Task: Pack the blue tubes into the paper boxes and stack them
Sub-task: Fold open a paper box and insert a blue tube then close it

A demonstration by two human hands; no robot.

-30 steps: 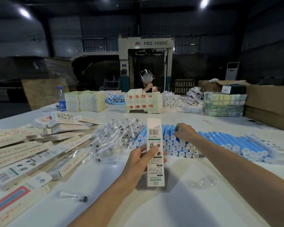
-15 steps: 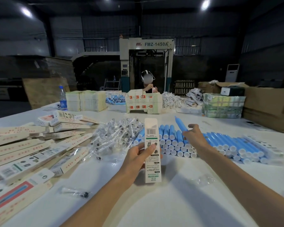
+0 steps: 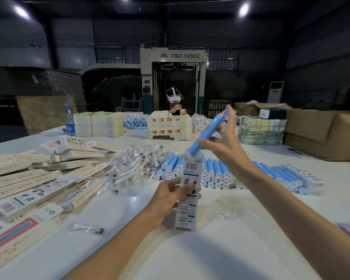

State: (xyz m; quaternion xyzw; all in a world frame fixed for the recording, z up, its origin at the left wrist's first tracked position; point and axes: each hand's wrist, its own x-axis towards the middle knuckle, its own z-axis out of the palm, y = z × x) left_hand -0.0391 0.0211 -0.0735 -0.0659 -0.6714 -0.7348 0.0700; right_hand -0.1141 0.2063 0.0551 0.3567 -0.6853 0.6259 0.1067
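Upright paper box, slim and rectangular, printed with a barcode and small text; its lower end rests on the white table toward the near edge. The left hand grips the box at mid-height, fingers and thumb wrapped round it. The right hand pinches a smooth cylindrical blue tube between thumb and fingers; the tube is tilted, its lower end at the open top of the box. Behind the box, mid-table, lies a stacked row of spare tubes with white end caps, partly hidden by box and forearm. Left of these, a heap of crinkled clear plastic packets. Along the left edge, flat long cartons lie scattered. At the far edge: a water bottle and, toward the far right corner, a brown cardboard crate.
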